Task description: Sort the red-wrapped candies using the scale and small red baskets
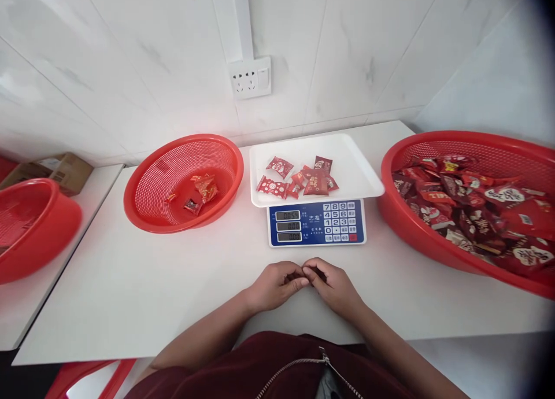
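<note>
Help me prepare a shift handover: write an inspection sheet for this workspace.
Surface: white table, second white surface at left.
Work items: scale with wrapped packets on its tray; right basket heaped with packets; middle basket holding a few.
Clutter: cardboard box behind the far-left basket.
Hands: left hand and right hand meet at the fingertips before the scale; no item visible in them.
Cables: nothing seen.
Surroundings: marbled wall with socket and white conduit.

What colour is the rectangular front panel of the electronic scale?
The rectangular front panel is mainly blue; it shows best in the head view.
</note>
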The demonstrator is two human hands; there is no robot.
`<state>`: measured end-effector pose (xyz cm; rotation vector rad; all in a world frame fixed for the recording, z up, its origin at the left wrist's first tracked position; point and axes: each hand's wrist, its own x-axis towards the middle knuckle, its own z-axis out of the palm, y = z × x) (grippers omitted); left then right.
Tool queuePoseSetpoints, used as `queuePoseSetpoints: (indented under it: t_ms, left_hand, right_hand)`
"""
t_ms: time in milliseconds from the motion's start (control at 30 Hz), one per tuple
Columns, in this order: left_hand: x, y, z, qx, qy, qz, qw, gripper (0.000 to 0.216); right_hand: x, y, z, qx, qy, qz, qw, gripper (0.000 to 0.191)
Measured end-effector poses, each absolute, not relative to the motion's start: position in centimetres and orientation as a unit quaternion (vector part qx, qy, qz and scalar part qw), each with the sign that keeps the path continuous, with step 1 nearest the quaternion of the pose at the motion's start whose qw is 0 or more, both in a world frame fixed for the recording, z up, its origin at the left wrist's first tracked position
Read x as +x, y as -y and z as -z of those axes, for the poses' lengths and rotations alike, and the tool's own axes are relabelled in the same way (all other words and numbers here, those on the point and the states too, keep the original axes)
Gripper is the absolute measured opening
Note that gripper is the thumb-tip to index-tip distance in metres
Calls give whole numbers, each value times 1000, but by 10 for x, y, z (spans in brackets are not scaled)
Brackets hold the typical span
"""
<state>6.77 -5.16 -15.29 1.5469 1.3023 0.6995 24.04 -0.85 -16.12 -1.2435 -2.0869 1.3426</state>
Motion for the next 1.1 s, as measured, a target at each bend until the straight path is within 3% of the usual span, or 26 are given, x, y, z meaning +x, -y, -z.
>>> queuePoseSetpoints:
  t_ms: [400, 500, 633, 733, 967, 1100]
  left_hand:
    - [69, 52, 149, 665, -534, -277, 442, 23]
    - [58, 56, 143, 727, -524, -307, 321, 23]
    - [23, 46, 128, 677, -636, -370, -8, 27]
    - [-12, 32, 118, 644, -687, -284, -180, 39]
    - [-91, 29, 115, 571, -762, -119, -280, 56]
    - [-140, 43, 107, 499, -825, -88, -250, 54]
  right_hand:
    - [241, 8, 160, -430, 734, -493, 181, 23]
    - [242, 8, 160, -423, 734, -499, 181, 23]
    - [243, 10, 160, -423, 733, -505, 171, 24]
    - [243, 10, 160, -415, 736, -506, 173, 24]
    - [243, 11, 160, -411, 731, -512, 183, 24]
    - [243, 12, 161, -407, 735, -506, 196, 22]
